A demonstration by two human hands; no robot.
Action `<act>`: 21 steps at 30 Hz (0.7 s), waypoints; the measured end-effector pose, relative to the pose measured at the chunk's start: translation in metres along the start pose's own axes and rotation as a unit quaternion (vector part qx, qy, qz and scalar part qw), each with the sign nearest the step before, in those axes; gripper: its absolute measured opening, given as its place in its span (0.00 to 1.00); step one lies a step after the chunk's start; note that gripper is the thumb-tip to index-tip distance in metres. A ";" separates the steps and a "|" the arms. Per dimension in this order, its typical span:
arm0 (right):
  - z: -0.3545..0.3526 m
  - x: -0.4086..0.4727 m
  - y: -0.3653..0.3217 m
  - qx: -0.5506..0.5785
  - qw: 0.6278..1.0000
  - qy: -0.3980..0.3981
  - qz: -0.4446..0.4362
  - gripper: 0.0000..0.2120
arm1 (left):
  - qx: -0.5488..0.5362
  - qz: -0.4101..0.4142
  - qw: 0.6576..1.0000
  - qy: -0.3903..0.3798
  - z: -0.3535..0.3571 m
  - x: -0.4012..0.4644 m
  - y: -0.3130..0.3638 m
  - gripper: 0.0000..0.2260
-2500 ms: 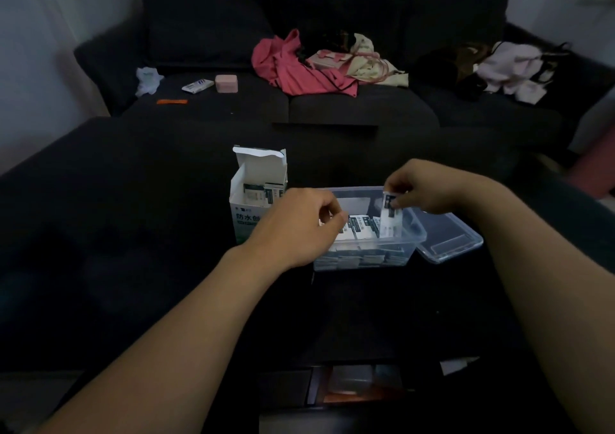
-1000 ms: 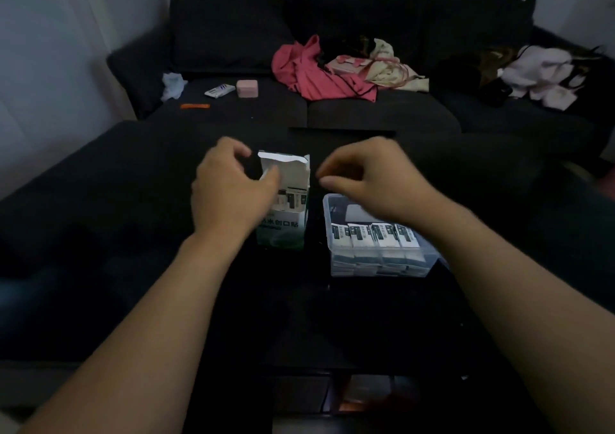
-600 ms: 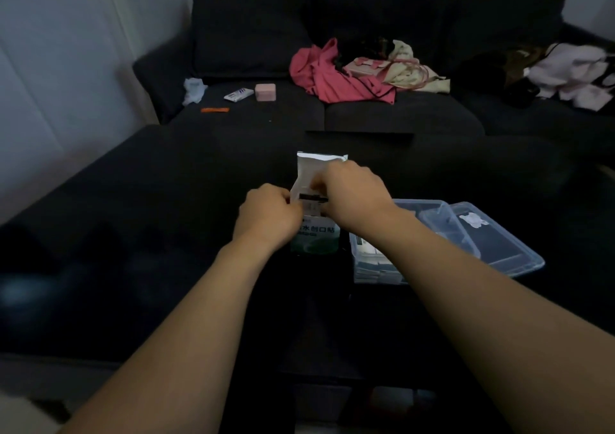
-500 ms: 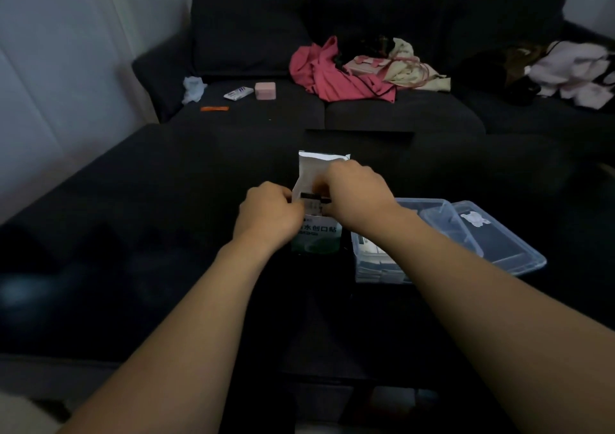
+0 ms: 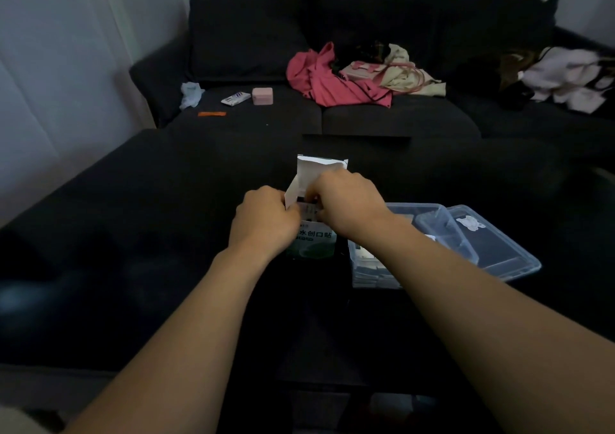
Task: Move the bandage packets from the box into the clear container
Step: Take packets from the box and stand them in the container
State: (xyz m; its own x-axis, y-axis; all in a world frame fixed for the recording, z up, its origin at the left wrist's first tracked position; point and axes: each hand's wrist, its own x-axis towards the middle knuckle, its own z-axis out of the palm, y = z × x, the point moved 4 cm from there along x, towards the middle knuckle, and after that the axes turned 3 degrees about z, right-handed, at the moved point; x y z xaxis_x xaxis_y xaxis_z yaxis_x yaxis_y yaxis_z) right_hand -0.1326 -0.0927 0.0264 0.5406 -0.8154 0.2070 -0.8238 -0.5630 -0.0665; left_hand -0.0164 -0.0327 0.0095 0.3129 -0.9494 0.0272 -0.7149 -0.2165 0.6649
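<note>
A white and green bandage box (image 5: 314,240) stands upright on the dark surface with its top flap up. My left hand (image 5: 264,220) grips the box's left side. My right hand (image 5: 346,200) has its fingers in the box's open mouth, closed on a bandage packet (image 5: 307,210) that shows between the two hands. To the right sits the clear container (image 5: 372,267), with several packets lined up inside; my right forearm crosses over it and hides much of it.
The container's clear lid (image 5: 492,244) lies to its right. Behind is a dark sofa with a red garment (image 5: 326,80), a cream bag (image 5: 396,74), a pink box (image 5: 262,95), a small packet (image 5: 235,98) and pale clothes (image 5: 565,80).
My right hand left the clear container and reached across to the box mouth. My left hand shifted from the container to grip the box. In the last half second both hands stay nearly still.
</note>
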 end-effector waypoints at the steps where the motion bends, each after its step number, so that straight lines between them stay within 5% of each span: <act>1: 0.000 0.001 0.001 0.002 1.000 -0.003 0.000 0.12 | 0.006 0.005 1.000 0.003 0.000 0.000 0.001 0.11; 21: 0.000 0.005 -0.002 0.050 0.998 0.046 0.002 0.12 | 0.022 0.018 0.999 0.036 -0.004 -0.003 0.004 0.12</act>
State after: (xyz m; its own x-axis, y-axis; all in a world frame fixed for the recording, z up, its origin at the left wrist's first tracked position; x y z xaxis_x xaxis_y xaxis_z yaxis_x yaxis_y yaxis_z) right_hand -0.1282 -0.0956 0.0275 0.5162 -0.8038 0.2956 -0.8016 -0.5750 -0.1636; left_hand -0.0176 -0.0298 0.0156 0.3290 -0.9385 0.1046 -0.7525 -0.1937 0.6295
